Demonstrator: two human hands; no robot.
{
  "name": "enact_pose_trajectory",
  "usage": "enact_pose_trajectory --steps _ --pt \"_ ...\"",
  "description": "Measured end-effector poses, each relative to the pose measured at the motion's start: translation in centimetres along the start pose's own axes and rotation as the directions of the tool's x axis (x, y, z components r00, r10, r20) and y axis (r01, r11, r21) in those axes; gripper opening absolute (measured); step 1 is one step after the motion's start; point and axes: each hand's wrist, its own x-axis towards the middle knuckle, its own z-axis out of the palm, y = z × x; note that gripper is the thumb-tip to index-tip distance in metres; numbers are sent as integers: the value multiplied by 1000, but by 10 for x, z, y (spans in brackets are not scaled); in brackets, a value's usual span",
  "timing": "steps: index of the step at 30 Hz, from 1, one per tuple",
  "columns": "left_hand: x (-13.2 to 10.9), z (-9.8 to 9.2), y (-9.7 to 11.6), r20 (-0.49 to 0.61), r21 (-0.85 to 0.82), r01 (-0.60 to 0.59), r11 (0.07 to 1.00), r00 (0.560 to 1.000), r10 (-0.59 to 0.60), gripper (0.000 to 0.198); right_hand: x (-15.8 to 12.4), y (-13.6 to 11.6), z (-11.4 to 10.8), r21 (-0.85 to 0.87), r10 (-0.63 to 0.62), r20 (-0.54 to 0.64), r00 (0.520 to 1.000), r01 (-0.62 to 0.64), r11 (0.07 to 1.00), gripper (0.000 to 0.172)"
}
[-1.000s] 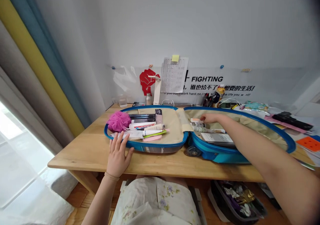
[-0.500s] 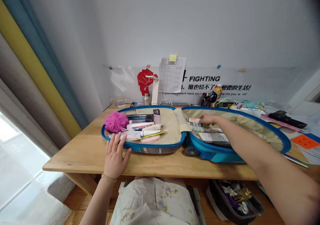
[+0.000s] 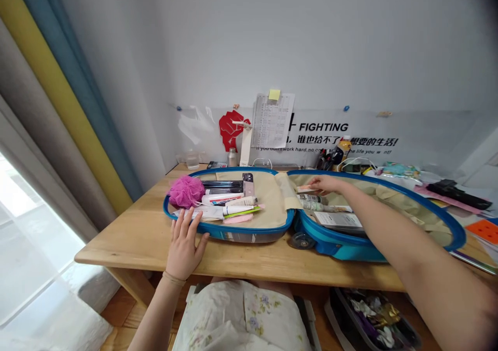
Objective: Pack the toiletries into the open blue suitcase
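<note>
A blue suitcase (image 3: 254, 231) lies spread out on the wooden table. Its left half holds a pink bath puff (image 3: 187, 191), a toothpaste tube (image 3: 221, 199), other tubes, a green stick-like item (image 3: 239, 212) and a black-and-pink package (image 3: 248, 184). My left hand (image 3: 185, 242) rests at the front rim of that half, fingers spread, holding nothing. Inside the right half, my right hand (image 3: 324, 184) pinches a small white-and-orange flat packet (image 3: 305, 188). Just below it lie clear bottles (image 3: 311, 204) and a grey-and-white box (image 3: 337, 220).
Behind the suitcase stand a small metallic bottle (image 3: 232, 157), a white lamp (image 3: 246, 146) and a yellow-labelled bottle (image 3: 344, 148). Papers and a black item (image 3: 459, 195) lie on the right. Beneath the table is a bin (image 3: 379, 320) of wrappers. Curtains hang at the left.
The view has shifted slightly, so everything appears a little further right and lower. My right hand has raised the small packet slightly off the bottles. My left hand stays at the rim.
</note>
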Motion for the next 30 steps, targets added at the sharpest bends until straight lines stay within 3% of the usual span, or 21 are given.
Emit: enact_pose_trajectory --steps 4,6,8,12,16,25,28,30 --pt "0 0 0 -3 -8 3 1000 1000 -3 57 -9 -24 -26 136 -79 -116 990 94 986 29" --pt "0 1 0 -4 -12 1 1000 1000 -1 57 -11 -48 -27 178 -155 -141 978 179 968 32" --pt "0 0 0 -6 -13 3 1000 1000 -3 57 -11 -80 -15 202 -245 -114 963 264 943 34" --pt "0 0 -1 -4 -12 5 1000 1000 -6 57 -3 -144 33 186 -380 10 925 372 909 35" --pt "-1 0 -2 -5 -9 -15 1000 1000 15 55 7 -182 72 76 -426 132 895 419 905 29" --pt "-1 1 -3 0 -15 -7 1000 1000 7 55 12 -195 112 -119 -524 184 832 548 828 32" --pt "-1 0 -2 -11 -5 -19 1000 1000 19 56 13 -192 105 -99 -559 128 819 571 815 40" --pt "0 0 -2 -16 -1 -18 1000 1000 18 56 17 -184 87 -66 -563 70 824 567 821 45"
